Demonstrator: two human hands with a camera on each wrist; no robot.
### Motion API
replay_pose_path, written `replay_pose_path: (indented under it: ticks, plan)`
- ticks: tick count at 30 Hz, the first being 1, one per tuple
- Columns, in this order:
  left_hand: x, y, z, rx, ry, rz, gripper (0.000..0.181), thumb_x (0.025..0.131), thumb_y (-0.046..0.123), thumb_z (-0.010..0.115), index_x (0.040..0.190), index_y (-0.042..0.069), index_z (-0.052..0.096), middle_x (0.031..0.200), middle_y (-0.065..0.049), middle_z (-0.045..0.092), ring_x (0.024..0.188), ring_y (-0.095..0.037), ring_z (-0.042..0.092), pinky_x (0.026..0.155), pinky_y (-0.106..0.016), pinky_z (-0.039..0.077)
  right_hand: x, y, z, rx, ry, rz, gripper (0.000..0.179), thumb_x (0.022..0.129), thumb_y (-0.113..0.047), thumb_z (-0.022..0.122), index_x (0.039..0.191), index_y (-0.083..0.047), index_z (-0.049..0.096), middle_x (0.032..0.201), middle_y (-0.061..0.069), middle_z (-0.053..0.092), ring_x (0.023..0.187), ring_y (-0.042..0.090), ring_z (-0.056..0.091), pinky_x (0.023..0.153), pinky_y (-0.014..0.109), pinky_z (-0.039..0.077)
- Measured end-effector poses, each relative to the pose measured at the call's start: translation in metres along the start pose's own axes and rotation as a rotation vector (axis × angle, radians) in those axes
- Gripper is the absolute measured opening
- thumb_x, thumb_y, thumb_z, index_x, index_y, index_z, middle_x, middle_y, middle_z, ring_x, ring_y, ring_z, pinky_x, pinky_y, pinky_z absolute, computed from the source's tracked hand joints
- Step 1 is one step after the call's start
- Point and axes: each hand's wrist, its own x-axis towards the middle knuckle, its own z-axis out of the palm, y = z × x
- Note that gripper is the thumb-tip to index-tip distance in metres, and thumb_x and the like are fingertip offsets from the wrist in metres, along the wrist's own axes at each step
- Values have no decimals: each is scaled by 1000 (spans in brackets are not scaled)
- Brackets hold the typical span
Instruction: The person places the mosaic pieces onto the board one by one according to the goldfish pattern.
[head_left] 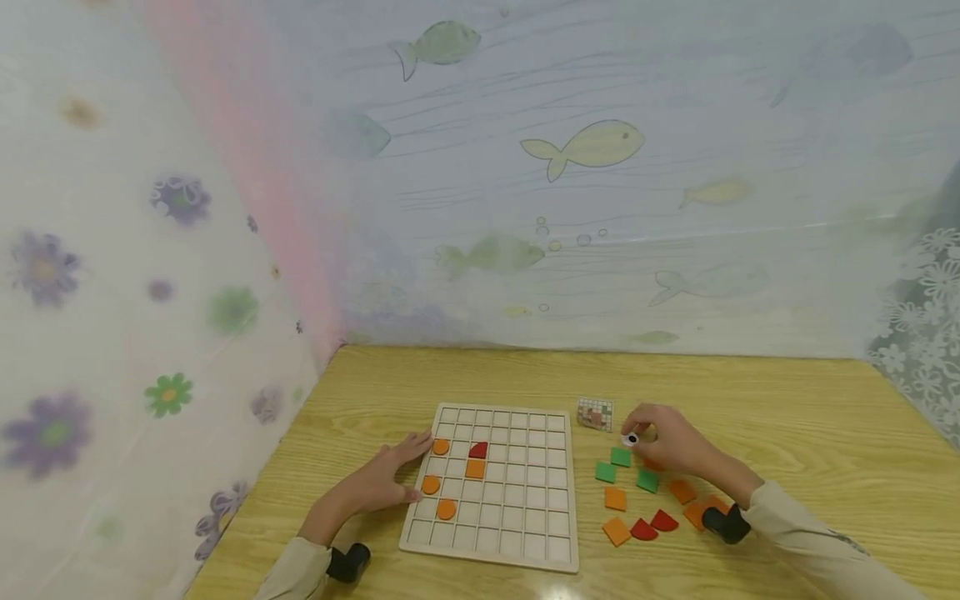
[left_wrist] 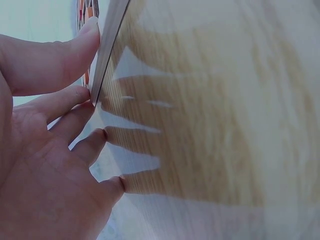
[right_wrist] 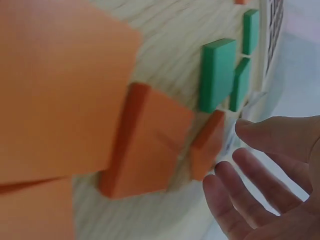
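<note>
A pale wooden grid board (head_left: 517, 500) lies on the table. My left hand (head_left: 378, 477) rests along its left edge, fingers extended; in the left wrist view the thumb (left_wrist: 82, 50) touches the rim. On the board are several orange discs (head_left: 446, 509), a red quarter-circle tile (head_left: 477, 450) and an orange square tile (head_left: 475, 469). Right of the board, my right hand (head_left: 667, 437) pinches a small white disc with a black dot (head_left: 632, 439) between thumb and fingertips. Close below that hand are green square tiles (head_left: 620, 457), seen as green tiles (right_wrist: 220, 75) in the right wrist view.
A small picture card (head_left: 596, 413) with a coloured grid lies beside the board's upper right corner. Orange square tiles (head_left: 615, 499) and two red quarter-circle tiles (head_left: 643, 530) are spread below the right hand. Patterned curtains (head_left: 480, 317) stand behind the wooden table (head_left: 750, 383).
</note>
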Motion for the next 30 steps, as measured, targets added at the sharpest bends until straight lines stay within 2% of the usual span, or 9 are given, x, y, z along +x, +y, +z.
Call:
replay_pose_path:
  ticks: [8,12,17,19,21,26,30]
  plan:
    - [0,0,0,2,4,4,78,85,16,70,149,5,27,156,-13,18,142,-37,11,107,-65,3,3,6,6,-9,6,-25,18,77,5,71,90,-7,71,90,5,66,76,21,59,63,30,51]
    - [-1,1,0,-4,7,12,78,85,16,70,149,5,27,156,-13,18,142,-37,11,107,-65,3,5,10,9,-19,15,-65,18,76,7,71,87,-7,72,88,5,66,69,12,56,59,27,50]
    - [-1,2,0,2,4,8,78,84,15,70,149,5,27,155,-13,18,142,-37,11,107,-65,3,4,8,9,-31,11,13,5,80,-3,73,84,-6,71,81,2,61,62,5,51,54,23,47]
    - [-1,3,0,7,1,4,78,84,14,69,149,5,27,156,-14,18,142,-37,11,108,-64,3,3,7,8,-38,12,55,4,80,-7,74,84,-6,71,80,1,59,61,6,50,54,23,46]
    - [0,3,-1,7,-1,2,78,84,14,69,149,5,28,156,-14,18,142,-37,11,108,-64,3,2,6,7,-51,7,62,6,80,-7,74,85,-6,71,82,2,60,63,7,51,54,23,46]
    - [-1,2,-1,-6,1,-2,78,84,13,70,149,5,28,155,-14,18,142,-37,11,108,-64,3,3,6,5,-52,-26,-12,19,78,7,67,93,-4,72,93,9,66,68,10,55,56,25,48]
    - [-2,2,-1,-9,2,-5,78,84,13,70,149,5,28,155,-14,18,142,-36,11,108,-64,3,5,6,5,-45,-30,-38,22,76,12,65,91,-4,73,91,9,68,68,12,57,56,25,49]
